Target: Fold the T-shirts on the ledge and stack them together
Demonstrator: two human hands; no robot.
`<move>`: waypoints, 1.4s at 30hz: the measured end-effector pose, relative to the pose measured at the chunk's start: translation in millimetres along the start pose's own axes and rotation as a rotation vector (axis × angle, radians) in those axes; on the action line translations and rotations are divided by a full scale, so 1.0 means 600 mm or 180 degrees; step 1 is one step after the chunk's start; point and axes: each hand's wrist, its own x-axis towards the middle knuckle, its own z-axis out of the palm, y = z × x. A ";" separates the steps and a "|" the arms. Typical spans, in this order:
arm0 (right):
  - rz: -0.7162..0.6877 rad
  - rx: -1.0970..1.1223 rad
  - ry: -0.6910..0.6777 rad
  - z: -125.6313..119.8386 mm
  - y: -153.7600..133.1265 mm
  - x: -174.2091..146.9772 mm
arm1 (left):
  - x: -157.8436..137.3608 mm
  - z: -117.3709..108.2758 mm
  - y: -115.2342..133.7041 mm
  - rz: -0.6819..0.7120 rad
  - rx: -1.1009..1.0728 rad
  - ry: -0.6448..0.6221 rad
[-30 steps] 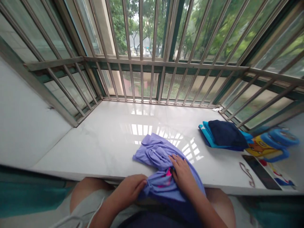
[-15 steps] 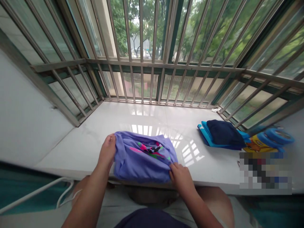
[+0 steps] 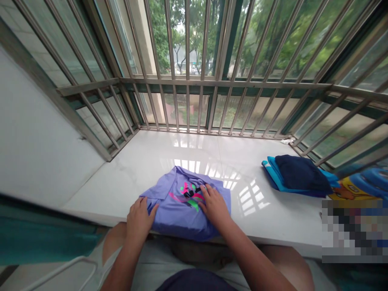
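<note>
A lavender shirt [image 3: 178, 220] with a pink, green and black print lies bunched and partly folded at the front edge of the white sill. Its upper left corner is turned over into a flap. My left hand [image 3: 140, 216] rests on the shirt's left edge, thumb spread from the fingers. On the right part of the print, my right hand [image 3: 214, 202] lies with its fingers stretched over the cloth. Neither hand visibly grips the fabric, though the left fingertips are partly tucked against it.
Folded dark and bright blue clothes [image 3: 303, 173] are stacked on the white sill [image 3: 242, 151] at the right. Beside them stands a blue and yellow container [image 3: 360, 184], with a blurred-out patch below it. Metal window bars [image 3: 209, 85] enclose the sill. A white wall is on the left.
My left hand has changed from gripping the shirt's left edge to lying on it. My right hand has moved from the lower right corner up onto the print. The upper left cloth is now folded over.
</note>
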 end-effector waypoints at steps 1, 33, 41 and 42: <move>0.0151 -0.0066 -0.0114 -0.001 0.003 0.002 | 0.002 -0.002 -0.006 -0.0065 -0.0022 0.0026; 0.1362 -0.0153 -0.0356 -0.023 0.067 -0.010 | 0.043 0.002 0.068 0.0392 -0.1184 -0.0411; 0.0055 0.0448 -0.0009 0.019 0.029 0.013 | 0.054 -0.048 0.141 0.1198 -0.1771 -0.0741; 0.0054 0.0625 -0.0111 0.015 0.032 0.023 | 0.053 -0.057 0.141 0.1342 -0.1796 -0.0850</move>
